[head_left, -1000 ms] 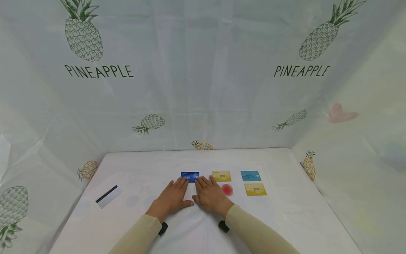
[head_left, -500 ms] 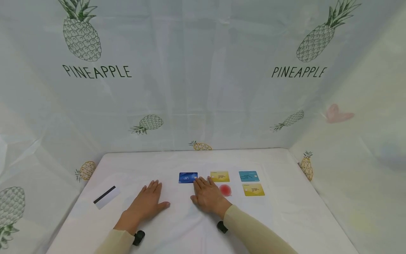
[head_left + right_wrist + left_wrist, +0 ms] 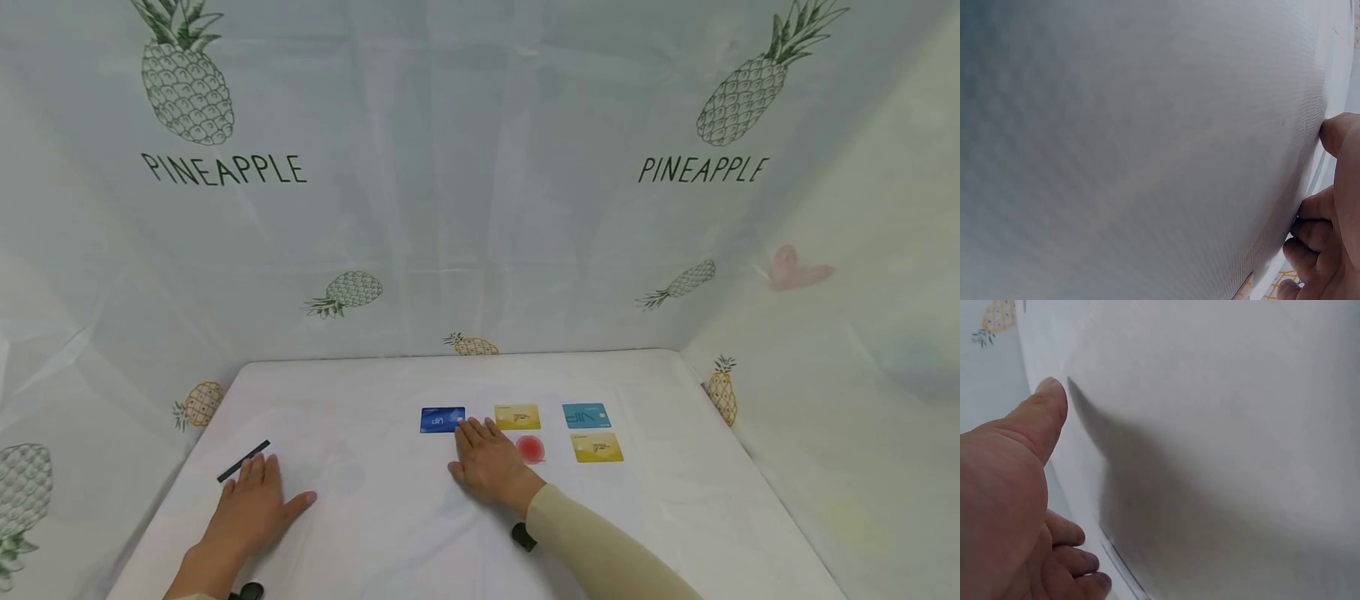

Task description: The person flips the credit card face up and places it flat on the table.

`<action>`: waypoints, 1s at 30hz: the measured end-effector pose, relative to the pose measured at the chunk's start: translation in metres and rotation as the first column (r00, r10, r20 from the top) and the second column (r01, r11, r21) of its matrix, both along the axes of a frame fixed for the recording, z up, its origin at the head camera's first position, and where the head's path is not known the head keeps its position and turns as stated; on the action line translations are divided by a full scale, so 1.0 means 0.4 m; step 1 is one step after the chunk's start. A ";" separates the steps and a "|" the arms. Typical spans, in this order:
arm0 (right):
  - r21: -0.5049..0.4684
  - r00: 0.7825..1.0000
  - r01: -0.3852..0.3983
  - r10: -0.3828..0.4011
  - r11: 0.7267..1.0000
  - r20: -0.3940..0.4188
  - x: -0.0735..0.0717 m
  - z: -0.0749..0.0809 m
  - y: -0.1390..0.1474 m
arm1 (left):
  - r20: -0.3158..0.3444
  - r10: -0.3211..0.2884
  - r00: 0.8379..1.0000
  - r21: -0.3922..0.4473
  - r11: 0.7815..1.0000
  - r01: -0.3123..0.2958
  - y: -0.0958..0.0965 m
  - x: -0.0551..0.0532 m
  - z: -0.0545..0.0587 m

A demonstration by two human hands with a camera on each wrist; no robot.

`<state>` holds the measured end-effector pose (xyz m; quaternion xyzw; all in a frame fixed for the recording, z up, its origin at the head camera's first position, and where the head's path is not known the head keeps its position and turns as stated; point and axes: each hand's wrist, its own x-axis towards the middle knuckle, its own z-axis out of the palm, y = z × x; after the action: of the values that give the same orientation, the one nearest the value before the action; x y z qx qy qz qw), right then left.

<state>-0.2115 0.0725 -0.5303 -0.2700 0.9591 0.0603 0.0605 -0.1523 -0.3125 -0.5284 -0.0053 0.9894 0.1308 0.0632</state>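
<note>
In the head view my left hand (image 3: 249, 512) reaches over a white card with a black stripe (image 3: 243, 461). Its outstretched fingers overlap most of the card, so only the stripe shows. The thumb points out to the side, and in the left wrist view the hand (image 3: 1016, 481) casts a shadow on the cloth. My right hand (image 3: 491, 467) lies flat on the table with fingers extended. Its fingertips are right at the lower right corner of a blue card (image 3: 441, 420). A yellow card (image 3: 517, 417) lies just beyond those fingers.
To the right lie a teal card (image 3: 587, 415) and, below it, another yellow card (image 3: 597, 447). A card with a red circle (image 3: 530, 449) sits beside my right hand. A white cloth covers the table (image 3: 360, 392), and pineapple-print sheets (image 3: 480, 208) enclose its back and sides.
My left hand has left the blue card's near edge and swept left to the striped card, now covering most of it. My right hand stays by the blue card.
</note>
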 end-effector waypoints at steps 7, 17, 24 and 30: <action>-0.005 1.000 -0.004 0.004 1.000 -0.005 -0.002 -0.002 -0.001 | 0.038 0.019 0.999 -0.005 1.000 -0.019 -0.015 0.007 -0.003; -0.006 1.000 0.001 -0.001 1.000 -0.011 -0.002 -0.001 -0.002 | 0.007 -0.053 0.999 -0.009 0.999 0.053 0.034 0.000 0.002; -0.010 1.000 0.013 -0.013 1.000 -0.006 0.000 0.000 -0.004 | 0.000 -0.136 0.991 0.035 0.990 0.136 0.114 0.004 0.013; -0.014 1.000 0.015 -0.015 1.000 -0.004 0.001 0.000 -0.003 | 0.046 -0.173 0.984 0.030 0.985 0.172 0.193 0.009 0.012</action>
<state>-0.2112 0.0715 -0.5301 -0.2631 0.9616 0.0537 0.0570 -0.1488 -0.2354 -0.5234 0.0781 0.9825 0.1375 0.0981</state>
